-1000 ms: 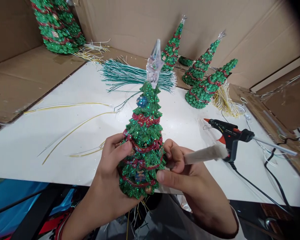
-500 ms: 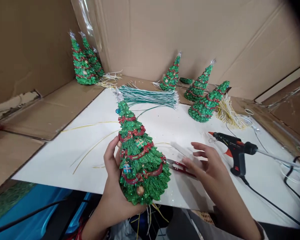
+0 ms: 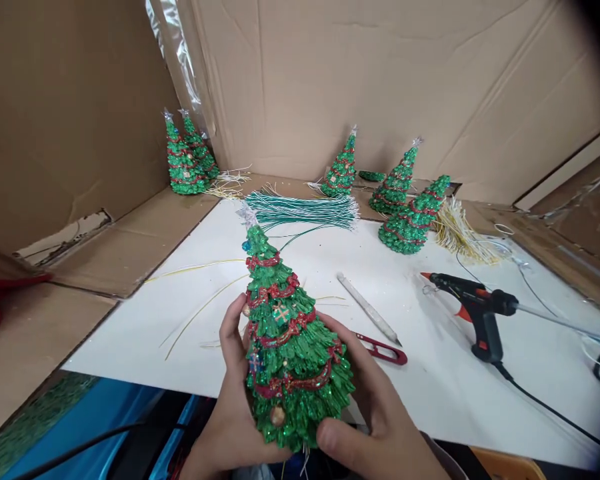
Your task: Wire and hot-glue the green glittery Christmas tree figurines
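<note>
Left hand [image 3: 236, 403] and right hand [image 3: 384, 427] clasp the tree [image 3: 295, 353] over the table's front edge [image 3: 140, 375], glue gun [image 3: 485, 317] well apart.

Six Christmas tree figurines [image 3: 295, 333], one flat green piece [image 3: 372, 176], one hot glue gun [image 3: 486, 333], one pair of red thread snips [image 3: 398, 357], one whitish pen-shaped tool [image 3: 367, 308], one green-and-white wire bundle [image 3: 300, 211], two heaps of yellow-and-white wires [image 3: 461, 235].

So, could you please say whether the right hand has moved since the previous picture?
Yes: the right hand moved left, away from the black glue gun, onto the glittery green conical tree.
</note>
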The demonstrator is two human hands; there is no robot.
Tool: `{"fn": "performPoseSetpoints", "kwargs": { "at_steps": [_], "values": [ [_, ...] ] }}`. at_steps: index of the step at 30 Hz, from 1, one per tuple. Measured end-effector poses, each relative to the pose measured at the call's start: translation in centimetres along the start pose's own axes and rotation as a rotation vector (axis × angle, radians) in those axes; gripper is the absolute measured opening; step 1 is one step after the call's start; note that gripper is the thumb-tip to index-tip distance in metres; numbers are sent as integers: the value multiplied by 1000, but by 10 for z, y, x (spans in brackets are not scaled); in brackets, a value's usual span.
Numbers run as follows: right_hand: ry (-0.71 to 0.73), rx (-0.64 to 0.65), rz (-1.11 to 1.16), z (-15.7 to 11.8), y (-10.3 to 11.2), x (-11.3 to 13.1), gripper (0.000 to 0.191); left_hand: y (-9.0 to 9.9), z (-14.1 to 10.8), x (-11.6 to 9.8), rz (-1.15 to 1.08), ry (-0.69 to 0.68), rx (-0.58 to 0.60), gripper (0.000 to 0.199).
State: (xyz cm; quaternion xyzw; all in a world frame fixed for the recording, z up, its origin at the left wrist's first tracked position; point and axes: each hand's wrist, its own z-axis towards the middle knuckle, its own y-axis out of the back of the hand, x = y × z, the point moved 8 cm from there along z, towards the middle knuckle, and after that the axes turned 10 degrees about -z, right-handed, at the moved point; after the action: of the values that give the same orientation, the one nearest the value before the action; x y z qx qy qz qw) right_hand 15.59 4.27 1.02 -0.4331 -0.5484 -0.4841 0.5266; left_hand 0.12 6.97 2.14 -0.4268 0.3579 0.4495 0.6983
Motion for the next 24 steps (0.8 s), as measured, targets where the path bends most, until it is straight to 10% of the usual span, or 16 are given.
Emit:
{"fn": "performPoseSetpoints", "kwargs": {
  "at_steps": [9,15,24],
  "values": [
    [229,-229,-417,-8,20,18,96,-14,-6,22,-470,279,51,113],
    [434,-442,-686,-18,6,42,99,-13,3,21,-398,297,37,102],
    [358,-441,-700,-14,10,33,80,-10,7,19,-245,275,-33,88]
  ]
}}
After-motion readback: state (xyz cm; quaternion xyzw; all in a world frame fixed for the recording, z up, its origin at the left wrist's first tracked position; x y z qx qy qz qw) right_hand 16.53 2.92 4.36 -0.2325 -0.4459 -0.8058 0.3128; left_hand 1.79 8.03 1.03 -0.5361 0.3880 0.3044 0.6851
